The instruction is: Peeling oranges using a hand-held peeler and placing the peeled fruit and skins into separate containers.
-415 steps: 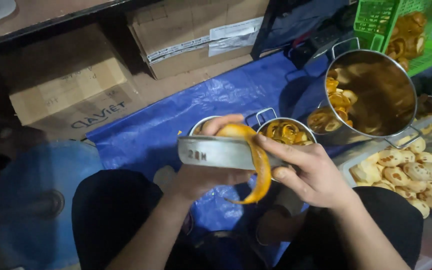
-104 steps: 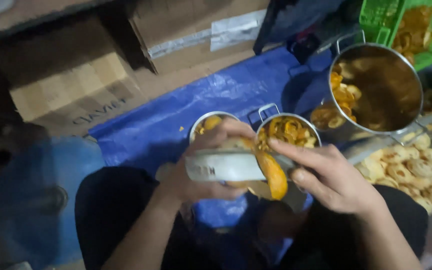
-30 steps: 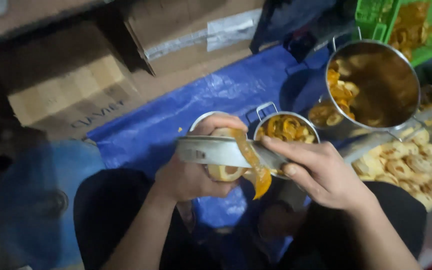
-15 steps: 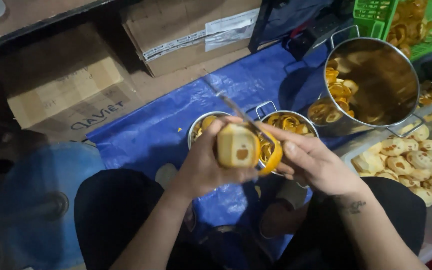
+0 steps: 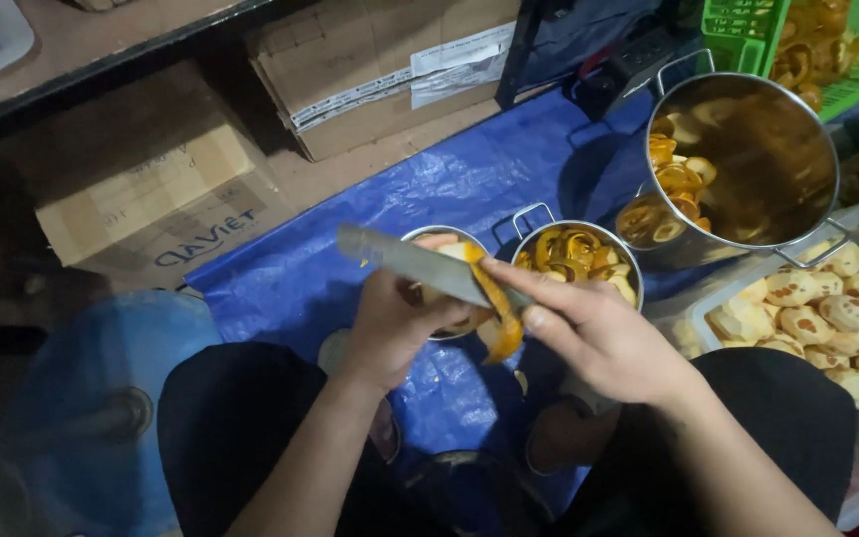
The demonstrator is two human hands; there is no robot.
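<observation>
My left hand (image 5: pixel 400 323) grips a pale, partly peeled round fruit (image 5: pixel 449 254) over my lap. My right hand (image 5: pixel 599 333) holds a broad knife (image 5: pixel 405 261) whose blade lies across the top of the fruit, pointing left. A curl of orange peel (image 5: pixel 499 318) hangs from the blade edge between my hands. Just behind the hands stand two small metal pots: one (image 5: pixel 420 237) mostly hidden by the knife, the other (image 5: pixel 628 268) filled with orange peel strips.
A large steel pot (image 5: pixel 807 139) with peel pieces stands at the right on a blue tarp (image 5: pixel 469 169). A clear tray of peeled pale fruits (image 5: pixel 817 318) lies at far right, a green crate (image 5: pixel 738 25) behind. Cardboard boxes (image 5: pixel 151 194) line the back left.
The knife went from tilted up behind the fruit to lying flat across its top, pointing left. The fruit has turned in my left hand and a strip of peel hangs down.
</observation>
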